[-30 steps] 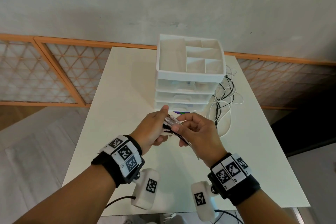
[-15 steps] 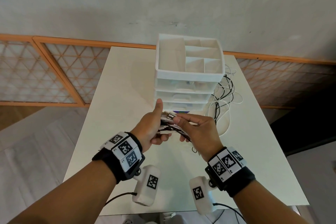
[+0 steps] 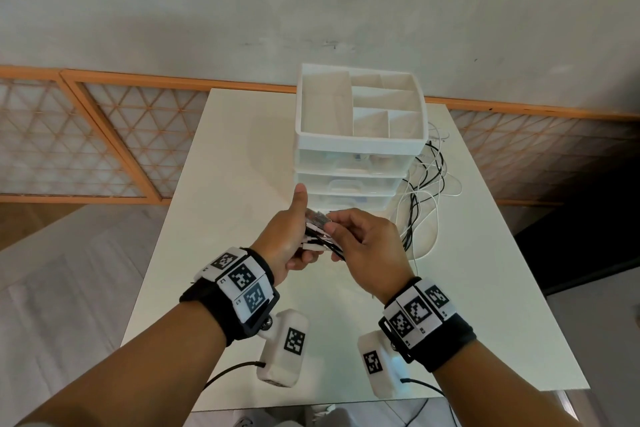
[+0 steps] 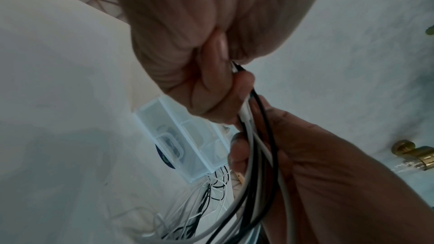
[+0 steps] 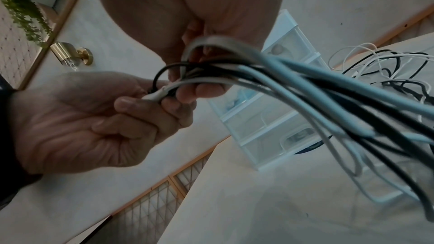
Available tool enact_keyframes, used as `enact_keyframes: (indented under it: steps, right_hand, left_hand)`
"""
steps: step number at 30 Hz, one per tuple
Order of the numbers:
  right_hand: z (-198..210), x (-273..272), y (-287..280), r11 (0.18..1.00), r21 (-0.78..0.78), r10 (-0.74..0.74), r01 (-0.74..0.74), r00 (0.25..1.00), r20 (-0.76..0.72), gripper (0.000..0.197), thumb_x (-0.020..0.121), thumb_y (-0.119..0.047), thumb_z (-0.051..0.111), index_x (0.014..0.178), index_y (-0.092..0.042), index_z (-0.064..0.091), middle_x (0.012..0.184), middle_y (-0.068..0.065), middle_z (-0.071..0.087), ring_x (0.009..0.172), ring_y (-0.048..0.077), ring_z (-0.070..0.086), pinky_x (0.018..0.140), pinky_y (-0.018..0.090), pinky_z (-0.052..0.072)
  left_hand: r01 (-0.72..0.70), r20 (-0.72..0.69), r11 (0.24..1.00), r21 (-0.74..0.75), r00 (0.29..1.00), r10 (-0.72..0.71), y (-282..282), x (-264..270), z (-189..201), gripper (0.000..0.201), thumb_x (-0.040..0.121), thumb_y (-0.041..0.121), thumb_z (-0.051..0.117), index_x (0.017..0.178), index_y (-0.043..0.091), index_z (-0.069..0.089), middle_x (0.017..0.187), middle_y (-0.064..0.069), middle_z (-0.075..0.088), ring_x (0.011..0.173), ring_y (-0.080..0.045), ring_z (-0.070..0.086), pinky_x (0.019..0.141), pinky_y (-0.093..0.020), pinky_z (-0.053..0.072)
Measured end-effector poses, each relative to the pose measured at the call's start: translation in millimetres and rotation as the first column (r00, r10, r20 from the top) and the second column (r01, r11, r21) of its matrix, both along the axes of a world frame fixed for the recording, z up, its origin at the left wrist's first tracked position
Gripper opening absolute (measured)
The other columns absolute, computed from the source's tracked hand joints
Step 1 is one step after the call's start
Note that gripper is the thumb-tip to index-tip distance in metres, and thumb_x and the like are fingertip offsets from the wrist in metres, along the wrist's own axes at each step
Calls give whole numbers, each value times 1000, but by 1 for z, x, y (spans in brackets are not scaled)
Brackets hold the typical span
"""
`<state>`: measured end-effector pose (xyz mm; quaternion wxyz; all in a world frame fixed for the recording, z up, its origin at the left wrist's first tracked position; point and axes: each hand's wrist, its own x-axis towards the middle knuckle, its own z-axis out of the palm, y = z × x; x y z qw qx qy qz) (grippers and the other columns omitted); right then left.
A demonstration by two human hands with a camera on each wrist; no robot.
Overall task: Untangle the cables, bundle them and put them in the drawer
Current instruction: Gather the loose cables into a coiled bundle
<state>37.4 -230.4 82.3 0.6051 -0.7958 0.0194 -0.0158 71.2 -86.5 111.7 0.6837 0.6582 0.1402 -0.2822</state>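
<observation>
Both hands hold a bunch of black and white cables point(image 3: 320, 236) above the white table point(image 3: 221, 204), just in front of the drawer unit point(image 3: 356, 163). My left hand point(image 3: 291, 239) grips the cable ends with curled fingers, thumb pointing up. My right hand point(image 3: 367, 243) pinches the same bunch from the right. In the left wrist view the cables point(image 4: 256, 155) run down past the fingers point(image 4: 211, 88). In the right wrist view the cables point(image 5: 293, 84) fan out to the right of the left hand point(image 5: 98, 118). The remaining cable tangle point(image 3: 426, 198) lies right of the drawers.
The drawer unit has an open divided tray point(image 3: 360, 111) on top and three clear shut drawers below. A grey wall and an orange-framed lattice panel point(image 3: 86, 135) stand behind the table. The table's right edge point(image 3: 519, 253) borders a dark floor area.
Both hands have drawn slightly closer together and nearer the drawers. The left thumb has lifted upright, and the cable ends sit more gathered between the hands.
</observation>
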Motion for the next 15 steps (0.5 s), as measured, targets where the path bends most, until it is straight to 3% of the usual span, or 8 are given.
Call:
enact_keyframes:
  steps: [2, 4, 7, 9, 12, 15]
  right_hand:
    - [-2, 0, 2, 999, 5, -40, 40, 997, 63, 9, 95, -19, 67, 99, -20, 76, 76, -2, 73, 59, 15, 65, 60, 38, 57]
    - [-4, -1, 3, 997, 13, -74, 73, 984, 159, 14, 93, -17, 70, 99, -28, 77, 85, -7, 73, 69, 16, 67, 62, 40, 59]
    - [-4, -5, 4, 1000, 17, -30, 26, 957, 289, 19, 90, -7, 72, 103, -19, 79, 95, -2, 73, 77, 20, 69, 53, 30, 57]
    - [-5, -5, 4, 1000, 15, 5, -10, 950, 311, 18, 89, -4, 73, 103, -14, 80, 96, 1, 71, 73, 18, 68, 52, 27, 55]
    - [-5, -5, 3, 998, 42, 43, -56, 960, 277, 18, 88, -2, 72, 100, -12, 80, 98, 3, 69, 67, 19, 66, 54, 26, 54]
    - [4, -7, -1, 993, 79, 75, -90, 981, 177, 27, 86, -11, 76, 110, -23, 75, 102, 2, 72, 63, 19, 68, 54, 22, 51]
  left_hand:
    - [20, -9, 1000, -10, 1000, -20, -1, 0, 3, 76, 92, 74, 22, 75, 11, 60, 50, -6, 57, 36, -14, 38, 34, -16, 17]
    - [33, -27, 999, 1, 999, -33, -1, 1, 5, 78, 85, 82, 24, 74, 13, 58, 49, -2, 57, 37, -13, 38, 34, -16, 19]
    - [81, -61, 996, -30, 995, -82, 2, 3, 5, 79, 73, 92, 28, 65, 17, 53, 51, 0, 54, 39, -12, 37, 35, -17, 19]
    - [131, -58, 990, -51, 989, -133, 1, 2, 5, 77, 70, 93, 36, 58, 20, 52, 51, 1, 49, 40, -12, 37, 35, -18, 18]
    - [108, -5, 994, 24, 994, -107, -2, 1, 2, 57, 82, 74, 55, 67, 19, 63, 54, 0, 52, 41, -12, 37, 35, -16, 20]
    - [-3, 46, 998, 62, 999, 1, -4, 2, 1, 33, 94, 43, 54, 78, 15, 61, 49, 1, 49, 36, -12, 34, 34, -16, 22]
